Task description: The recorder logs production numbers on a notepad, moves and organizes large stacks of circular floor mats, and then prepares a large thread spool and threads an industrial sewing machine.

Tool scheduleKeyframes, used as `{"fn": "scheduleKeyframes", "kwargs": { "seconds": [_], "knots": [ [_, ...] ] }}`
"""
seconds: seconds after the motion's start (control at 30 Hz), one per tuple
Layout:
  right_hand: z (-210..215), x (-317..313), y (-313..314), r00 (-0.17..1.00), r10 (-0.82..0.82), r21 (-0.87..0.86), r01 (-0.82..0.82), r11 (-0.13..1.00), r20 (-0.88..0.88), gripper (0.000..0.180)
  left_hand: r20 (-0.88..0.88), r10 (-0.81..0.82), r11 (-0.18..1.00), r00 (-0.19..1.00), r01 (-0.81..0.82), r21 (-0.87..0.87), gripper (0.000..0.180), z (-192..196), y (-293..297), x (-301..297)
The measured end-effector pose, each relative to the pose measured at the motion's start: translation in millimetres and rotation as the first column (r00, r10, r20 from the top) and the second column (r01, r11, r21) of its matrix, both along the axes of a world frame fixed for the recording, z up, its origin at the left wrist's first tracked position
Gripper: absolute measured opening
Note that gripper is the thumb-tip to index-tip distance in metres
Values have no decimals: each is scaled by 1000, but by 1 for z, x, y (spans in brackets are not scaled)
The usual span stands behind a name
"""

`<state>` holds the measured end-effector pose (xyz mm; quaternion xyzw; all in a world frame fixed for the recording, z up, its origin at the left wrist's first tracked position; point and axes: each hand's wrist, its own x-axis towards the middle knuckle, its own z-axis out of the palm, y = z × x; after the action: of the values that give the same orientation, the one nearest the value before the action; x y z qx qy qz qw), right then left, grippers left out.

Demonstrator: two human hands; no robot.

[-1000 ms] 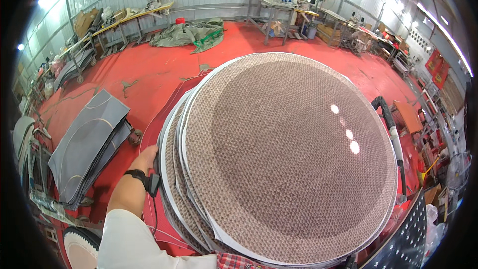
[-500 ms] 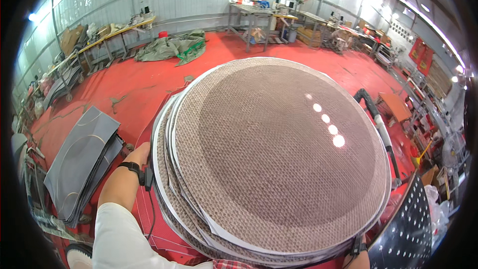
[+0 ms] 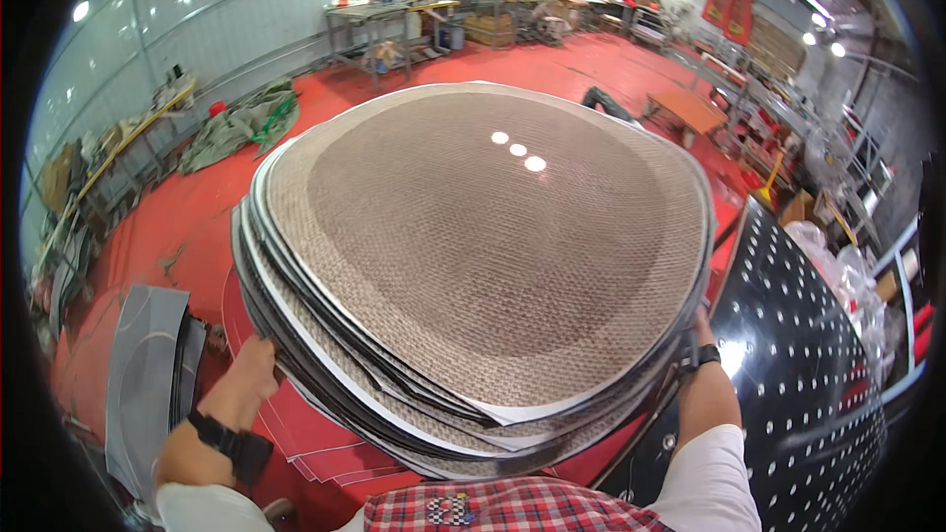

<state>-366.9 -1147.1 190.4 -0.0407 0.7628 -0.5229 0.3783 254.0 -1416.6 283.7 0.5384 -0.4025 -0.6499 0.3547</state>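
A thick stack of round mats (image 3: 483, 236) with a brown woven pattern, a paler rim and dark and white edges fills the middle. Its layers are fanned unevenly at the near left side. My left hand (image 3: 261, 365) grips the stack's left edge, fingers partly hidden beneath it. On the right edge, my right hand (image 3: 704, 327) is closed round the layers, most of its fingers out of sight behind them. Red sheets (image 3: 325, 441) show below the stack's near edge.
A black table with white dots (image 3: 788, 355) stands close on my right. Grey curved sheets (image 3: 146, 374) are piled at left. Crumpled green cloth (image 3: 241, 128) lies on the red floor (image 3: 325, 89). Workbenches (image 3: 370, 12) line the far wall; an orange low table (image 3: 687, 110) is far right.
The view has turned to the right. More of the stack's near layered edge shows, and it now sits closer to the black table. My right hand has come into fuller view.
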Motion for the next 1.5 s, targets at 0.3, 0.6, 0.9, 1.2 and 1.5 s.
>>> {"fn": "scheduleKeyframes", "kwargs": {
  "seconds": [0.3,0.6,0.9,1.2,1.5],
  "knots": [
    [-59,33,44,958,-190,50,183,982,216,25,-189,17,1000,982,-18,-7,29,47,-30,-33],
    [-39,164,66,958,-256,-39,263,964,131,18,-277,-66,997,959,50,-64,32,42,-45,-32],
    [1,157,46,940,-317,-517,212,830,-123,22,93,-195,981,976,194,21,27,-1,-27,14],
    [77,49,93,795,-237,-326,52,944,-559,28,-29,-160,968,987,152,-199,30,69,110,-43],
    [231,-24,269,913,-6,-316,-135,939,-407,28,-50,-274,862,960,222,-457,37,167,362,-101]
  ]
}}
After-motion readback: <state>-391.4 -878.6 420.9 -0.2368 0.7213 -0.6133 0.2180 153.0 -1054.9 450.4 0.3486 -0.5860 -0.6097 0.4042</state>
